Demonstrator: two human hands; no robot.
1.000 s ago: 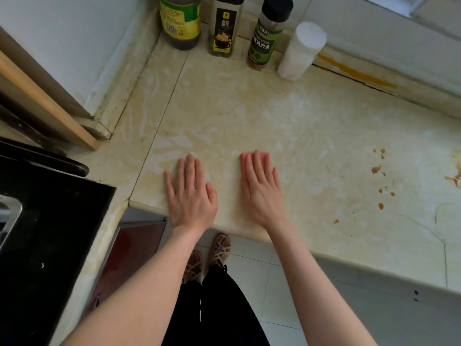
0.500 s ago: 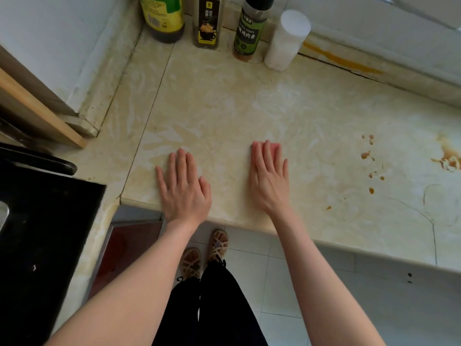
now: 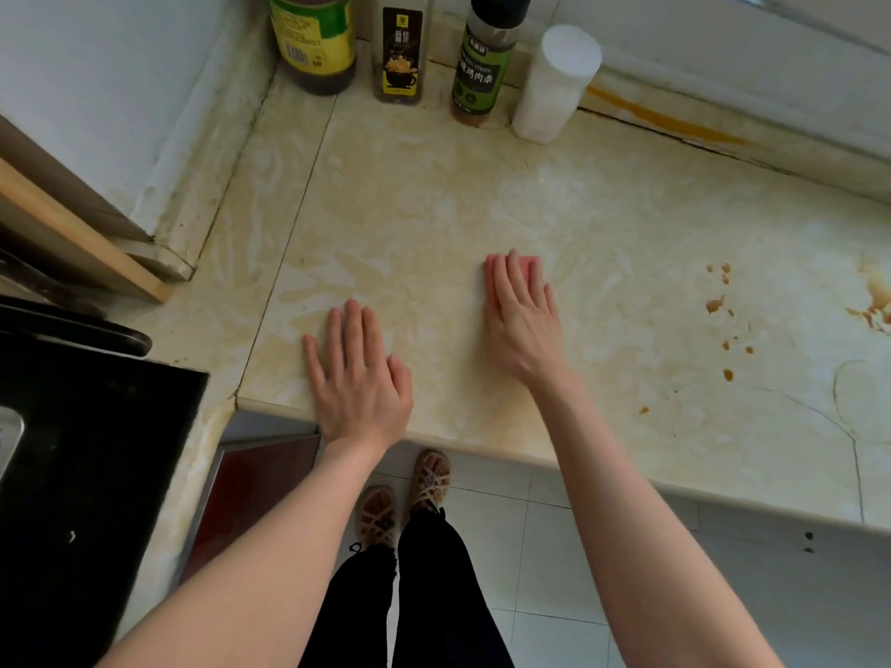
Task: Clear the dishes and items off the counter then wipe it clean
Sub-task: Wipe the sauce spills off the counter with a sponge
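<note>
Palm down with fingers straight, the right hand [image 3: 523, 325] presses a pink sponge [image 3: 529, 265] onto the marble counter [image 3: 482, 185]. The left hand [image 3: 357, 378] rests flat and empty near the front edge. Brown sauce spots [image 3: 715, 305] lie to the right, and seasoning bottles [image 3: 400, 50] line the back wall.

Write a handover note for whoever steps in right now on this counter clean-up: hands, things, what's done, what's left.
Hands: left hand open, flat on the counter by its front edge; right hand open, pressing a pink sponge onto the counter.
Done: no dishes in view.
Left: wipe the brown stains to the sponge's right; three bottles and a white container stand at the back wall.
</note>
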